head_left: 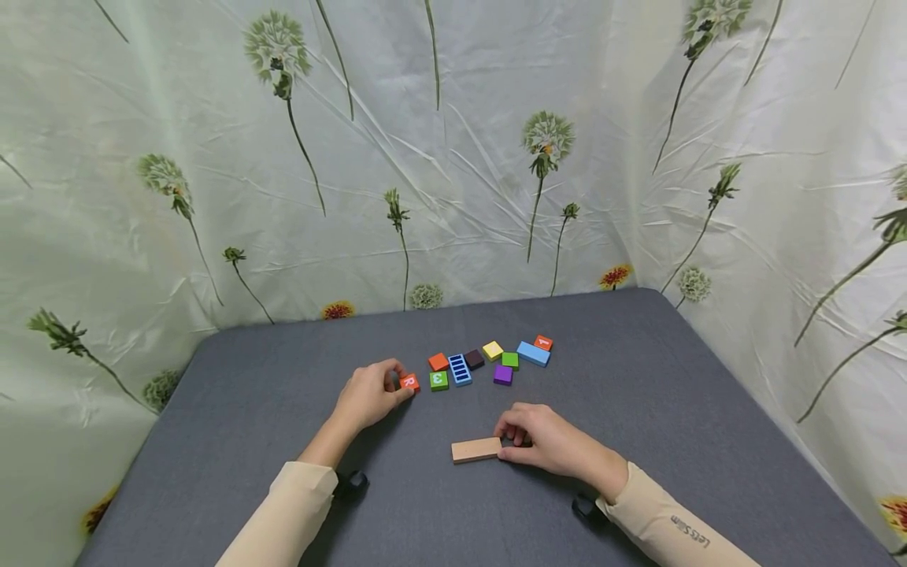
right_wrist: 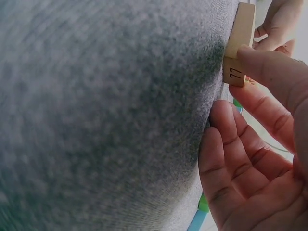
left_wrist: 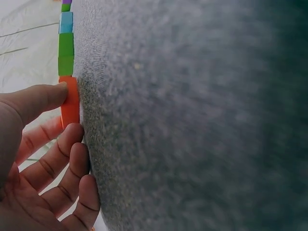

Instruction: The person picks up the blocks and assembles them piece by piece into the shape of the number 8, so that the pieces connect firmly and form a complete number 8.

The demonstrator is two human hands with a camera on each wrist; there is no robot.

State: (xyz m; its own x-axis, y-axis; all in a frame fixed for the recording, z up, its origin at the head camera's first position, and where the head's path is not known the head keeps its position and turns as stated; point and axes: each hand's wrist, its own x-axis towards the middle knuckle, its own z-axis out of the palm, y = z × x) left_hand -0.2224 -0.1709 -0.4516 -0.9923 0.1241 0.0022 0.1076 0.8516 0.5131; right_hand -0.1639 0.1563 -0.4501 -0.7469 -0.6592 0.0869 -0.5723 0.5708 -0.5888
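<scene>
Nearside, your right hand (head_left: 544, 437) is end-pinching the plank (head_left: 475, 450), so lifting might tip it; left hand (head_left: 367, 394) is gripping R block (head_left: 409, 382).

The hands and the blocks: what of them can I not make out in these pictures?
Head view: the number on the end of the wooden block, hidden by the right hand.
Left wrist view: the letter on the red block, facing away.
Left wrist view: a purple block, cut off by the upper edge.
Right wrist view: the left hand, cut off by the edge.
</scene>
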